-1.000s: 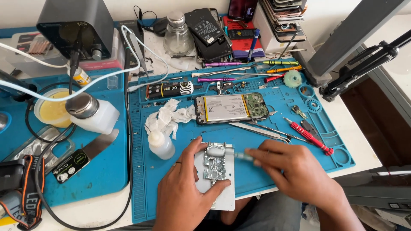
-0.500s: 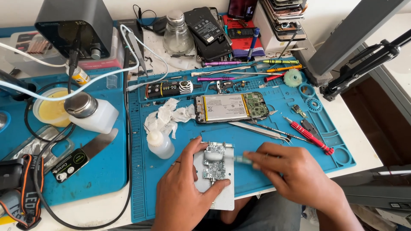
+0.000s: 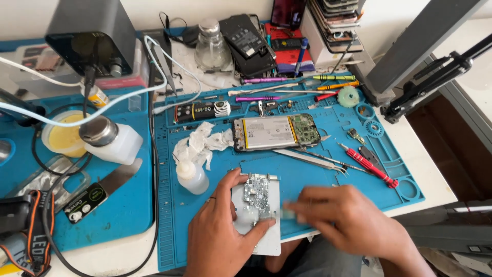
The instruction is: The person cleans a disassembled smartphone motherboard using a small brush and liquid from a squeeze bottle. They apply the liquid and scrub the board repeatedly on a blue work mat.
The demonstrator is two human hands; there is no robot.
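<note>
Step in hand looks like cleaning or scrubbing the circuit board (image 3: 256, 193) seated in the white holder plate (image 3: 259, 218), at the near edge of the blue work mat (image 3: 307, 174). Left hand (image 3: 220, 233) is clamped on the plate, thumb pressing its lower face, fingers wrapped around the left edge. Right hand (image 3: 348, 223) pinches a small pale tool (image 3: 288, 214), blurred, can't tell if brush or swab; its tip sits just right of the board's lower corner, near but maybe not touching. Next move, my read: short controlled strokes across the chips, plate pinned flat. Opened phone (image 3: 277, 132), tweezers (image 3: 315, 160), small squeeze bottle (image 3: 192, 177) lie untouched nearby.
</note>
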